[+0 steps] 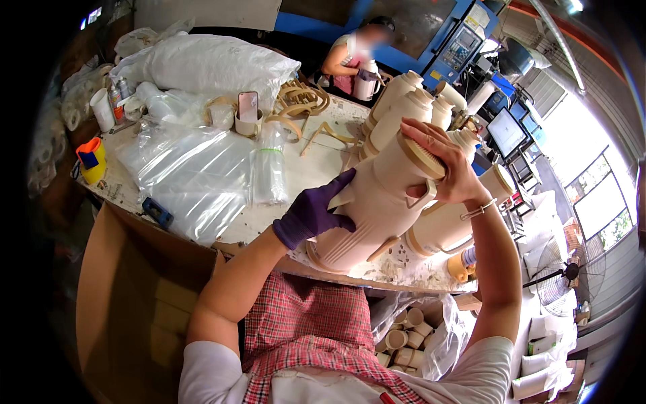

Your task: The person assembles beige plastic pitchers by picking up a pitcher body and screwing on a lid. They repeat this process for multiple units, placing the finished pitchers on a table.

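A cream plastic vacuum jug (373,202) with a ribbed lower body stands tilted at the front of the worktable. Its spout points left and its handle is on the right. My left hand (313,214), in a purple glove, grips the jug's side beneath the spout. Bare and wearing a bracelet, my right hand (447,160) is closed over the tan ribbed lid (420,159) at the top. A similar jug (437,225) stands just to the right, partly hidden by my arm. More cream jugs (404,121) are grouped behind.
Clear plastic bags (192,172) cover the table's left side, near tan strip rings (303,101) and a phone (248,106) in a cup. A cardboard box (108,283) stands at lower left. Below the front edge, a lined container holds cream cups (407,337). A co-worker (350,60) handles a jug behind.
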Motion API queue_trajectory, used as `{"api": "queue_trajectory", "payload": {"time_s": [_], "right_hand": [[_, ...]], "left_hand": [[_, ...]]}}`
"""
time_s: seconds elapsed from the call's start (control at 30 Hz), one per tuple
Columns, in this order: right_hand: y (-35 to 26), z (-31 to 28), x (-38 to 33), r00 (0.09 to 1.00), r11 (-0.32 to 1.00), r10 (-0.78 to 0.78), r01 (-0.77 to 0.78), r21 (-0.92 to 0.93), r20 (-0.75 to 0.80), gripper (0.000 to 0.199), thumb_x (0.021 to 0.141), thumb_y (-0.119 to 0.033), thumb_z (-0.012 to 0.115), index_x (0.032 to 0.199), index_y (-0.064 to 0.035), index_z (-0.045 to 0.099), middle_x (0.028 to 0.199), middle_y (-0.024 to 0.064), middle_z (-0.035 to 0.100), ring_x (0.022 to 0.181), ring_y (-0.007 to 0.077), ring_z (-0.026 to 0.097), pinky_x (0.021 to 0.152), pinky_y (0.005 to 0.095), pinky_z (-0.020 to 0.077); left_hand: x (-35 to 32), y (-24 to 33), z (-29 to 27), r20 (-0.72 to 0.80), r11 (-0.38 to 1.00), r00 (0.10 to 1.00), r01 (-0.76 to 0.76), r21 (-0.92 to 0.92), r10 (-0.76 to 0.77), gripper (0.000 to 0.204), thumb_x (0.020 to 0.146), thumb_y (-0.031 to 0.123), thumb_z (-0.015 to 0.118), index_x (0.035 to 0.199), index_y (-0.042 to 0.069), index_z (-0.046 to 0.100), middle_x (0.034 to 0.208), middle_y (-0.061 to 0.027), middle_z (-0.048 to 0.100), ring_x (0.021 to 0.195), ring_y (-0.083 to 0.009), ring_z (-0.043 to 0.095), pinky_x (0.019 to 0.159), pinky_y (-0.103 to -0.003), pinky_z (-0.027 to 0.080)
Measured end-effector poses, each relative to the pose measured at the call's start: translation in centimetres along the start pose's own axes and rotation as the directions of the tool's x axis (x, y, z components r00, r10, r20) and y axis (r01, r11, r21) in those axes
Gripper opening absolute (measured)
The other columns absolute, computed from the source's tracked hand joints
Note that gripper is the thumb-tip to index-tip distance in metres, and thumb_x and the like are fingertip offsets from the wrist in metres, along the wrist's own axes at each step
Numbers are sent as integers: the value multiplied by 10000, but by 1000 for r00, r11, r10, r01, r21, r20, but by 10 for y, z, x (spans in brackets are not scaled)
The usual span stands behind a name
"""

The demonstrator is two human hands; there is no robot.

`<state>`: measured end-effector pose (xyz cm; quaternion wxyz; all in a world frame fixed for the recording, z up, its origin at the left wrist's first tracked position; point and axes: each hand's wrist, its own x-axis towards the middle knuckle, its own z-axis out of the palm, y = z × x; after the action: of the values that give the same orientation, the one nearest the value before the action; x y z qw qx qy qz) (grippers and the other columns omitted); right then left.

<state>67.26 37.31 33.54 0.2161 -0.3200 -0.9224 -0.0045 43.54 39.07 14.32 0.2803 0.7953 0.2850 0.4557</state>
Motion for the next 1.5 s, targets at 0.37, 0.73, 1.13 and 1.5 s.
{"api": "queue_trajectory", "payload": {"time_s": [0.37,0.73,1.13,1.5], "right_hand": [[-1,-1,7,996,999,-29,32,-37,85,937,589,-430,859,1365,-60,486,1410,194,453,1285,371,448,1081,447,329],[-41,38,23,799,713,582,-592,-375,-154,816,684,-528,709,1359,-136,473,1270,144,533,1171,396,516,974,455,439],[10,-22,-10,933,721,359,-266,640,-17,845,881,-687,423,1450,-66,357,1450,155,424,1350,268,389,1096,396,333],[16,51,-80,962,486,243,-6,874,-128,979,638,-518,846,1311,51,417,1165,125,591,1073,205,565,916,346,454]], "left_hand": [[-1,3,1,-26,994,998,49,-101,-52,1003,579,246,900,1430,101,390,1136,-169,656,995,-267,672,815,-358,547],[-22,112,179,-175,998,984,-35,-54,25,1143,694,256,774,1482,-46,3,1471,-381,143,1365,-498,208,1115,-530,234],[-64,5,-8,97,838,940,337,-430,-329,593,792,1,704,1351,26,506,822,-12,641,606,-88,567,539,-250,489],[-40,15,-1,-64,943,989,107,-316,-134,689,726,-40,753,1363,32,499,947,-67,700,747,-117,640,648,-297,559]]}}
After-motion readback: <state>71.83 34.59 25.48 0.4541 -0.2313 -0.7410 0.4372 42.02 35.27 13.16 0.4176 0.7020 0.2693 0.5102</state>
